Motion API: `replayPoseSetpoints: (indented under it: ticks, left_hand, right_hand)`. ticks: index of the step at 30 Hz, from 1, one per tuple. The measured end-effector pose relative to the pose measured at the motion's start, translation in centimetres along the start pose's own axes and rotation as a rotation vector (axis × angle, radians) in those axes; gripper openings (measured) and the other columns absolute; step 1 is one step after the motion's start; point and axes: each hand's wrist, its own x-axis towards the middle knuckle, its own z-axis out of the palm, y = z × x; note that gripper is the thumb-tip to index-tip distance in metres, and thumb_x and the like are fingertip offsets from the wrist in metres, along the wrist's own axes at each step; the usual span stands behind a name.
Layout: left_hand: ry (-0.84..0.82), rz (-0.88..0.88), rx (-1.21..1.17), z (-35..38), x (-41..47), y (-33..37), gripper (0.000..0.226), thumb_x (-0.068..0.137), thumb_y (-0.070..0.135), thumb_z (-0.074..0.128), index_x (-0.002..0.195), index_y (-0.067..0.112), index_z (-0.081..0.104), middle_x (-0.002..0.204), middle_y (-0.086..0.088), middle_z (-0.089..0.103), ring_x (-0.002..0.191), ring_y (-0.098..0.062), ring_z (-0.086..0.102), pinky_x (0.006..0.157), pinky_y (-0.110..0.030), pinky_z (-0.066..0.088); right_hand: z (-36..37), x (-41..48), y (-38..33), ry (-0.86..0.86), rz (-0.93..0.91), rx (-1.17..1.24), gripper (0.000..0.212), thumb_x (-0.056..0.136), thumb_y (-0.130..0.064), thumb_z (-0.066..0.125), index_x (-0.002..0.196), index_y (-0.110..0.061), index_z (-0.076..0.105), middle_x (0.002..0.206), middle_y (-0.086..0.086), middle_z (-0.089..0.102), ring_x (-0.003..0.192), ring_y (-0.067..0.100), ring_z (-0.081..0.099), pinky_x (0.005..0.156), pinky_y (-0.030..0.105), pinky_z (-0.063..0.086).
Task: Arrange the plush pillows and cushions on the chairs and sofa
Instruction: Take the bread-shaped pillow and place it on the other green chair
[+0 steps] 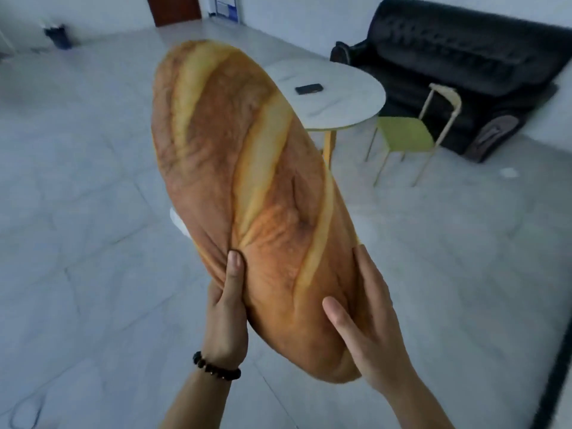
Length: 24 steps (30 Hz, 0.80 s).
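Note:
A long plush pillow printed like a loaf of bread (247, 187) fills the middle of the view, held up in the air and tilted to the upper left. My left hand (227, 308) grips its lower left side, the thumb pressed into the fabric. On the lower right edge, my right hand (368, 323) grips the pillow with the thumb on the front and the fingers behind. A black sofa (458, 69) stands at the back right. In front of it is a green chair (405, 134) with a pale frame.
A round white table (340, 100) with a dark phone (309, 88) on it stands behind the pillow, beside the green chair. Grey tiled floor (93, 212) spreads to the left. A dark mat edge (554, 382) runs along the lower right. A brown door (173, 9) is at the back.

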Motion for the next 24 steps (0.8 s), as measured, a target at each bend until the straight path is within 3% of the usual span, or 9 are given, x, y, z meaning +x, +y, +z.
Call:
replayPoseSetpoints:
  ticks: [3, 6, 9, 13, 17, 24]
  left_hand:
    - [-0.122, -0.062, 0.025, 7.8, 6.0, -2.2, 0.05, 0.085, 0.066, 0.054, 0.124, 0.037, 0.064, 0.133, 0.012, 0.067, 0.127, -0.01, 0.06, 0.111, -0.045, 0.042]
    - [-0.241, -0.1, 0.055, 15.4, 11.3, -5.6, 0.039, 0.083, 0.064, 0.056, 0.113, 0.044, 0.071, 0.129, 0.013, 0.069, 0.124, -0.008, 0.062, 0.108, -0.043, 0.044]
    - [-0.29, -0.154, 0.091, 23.2, 16.5, -9.0, 0.053, 0.08, 0.066, 0.059, 0.12, 0.032, 0.068, 0.128, 0.005, 0.071, 0.122, -0.014, 0.065, 0.109, -0.047, 0.045]
    - [-0.262, -0.224, 0.145, 32.6, 25.5, -11.0, 0.087, 0.07, 0.08, 0.065, 0.127, 0.015, 0.065, 0.123, -0.009, 0.073, 0.12, -0.031, 0.066, 0.106, -0.056, 0.046]
    - [-0.262, -0.218, 0.078, 40.0, 33.8, -11.0, 0.08, 0.067, 0.079, 0.065, 0.127, 0.025, 0.062, 0.126, 0.002, 0.072, 0.119, -0.016, 0.067, 0.107, -0.047, 0.046]
    - [-0.162, -0.236, 0.054, 51.8, 49.7, -16.3, 0.085, 0.07, 0.077, 0.065, 0.134, 0.021, 0.06, 0.127, 0.001, 0.071, 0.119, -0.016, 0.067, 0.106, -0.047, 0.047]
  right_hand:
    - [-4.5, 5.0, 3.1, 0.147, 0.056, -0.082, 0.086, 0.071, -0.091, 0.048, 0.146, -0.068, 0.012, 0.162, -0.034, 0.014, 0.15, -0.005, 0.015, 0.124, 0.046, 0.024]
    - [-8.2, 10.1, 7.6, 0.281, 0.107, -0.131, 0.093, 0.073, -0.092, 0.044, 0.153, -0.056, 0.015, 0.163, -0.027, 0.019, 0.151, 0.0, 0.021, 0.122, 0.049, 0.028]
    - [-12.2, 17.0, 12.5, 0.388, 0.139, -0.138, 0.089, 0.075, -0.092, 0.04, 0.153, -0.055, 0.017, 0.163, -0.025, 0.023, 0.149, 0.002, 0.026, 0.119, 0.051, 0.031]
    - [-18.6, 28.9, 15.7, 0.34, 0.153, -0.133, 0.081, 0.075, -0.094, 0.036, 0.147, -0.066, 0.009, 0.162, -0.031, 0.018, 0.148, -0.003, 0.023, 0.122, 0.047, 0.028]
    - [-23.7, 40.3, 16.7, 0.271, 0.131, -0.132, 0.089, 0.075, -0.093, 0.041, 0.152, -0.058, 0.014, 0.162, -0.032, 0.018, 0.148, -0.005, 0.022, 0.122, 0.045, 0.029]
    - [-29.6, 58.2, 23.5, 0.144, 0.142, -0.14, 0.097, 0.072, -0.089, 0.051, 0.154, -0.053, 0.014, 0.161, -0.034, 0.011, 0.148, -0.009, 0.015, 0.123, 0.042, 0.027]
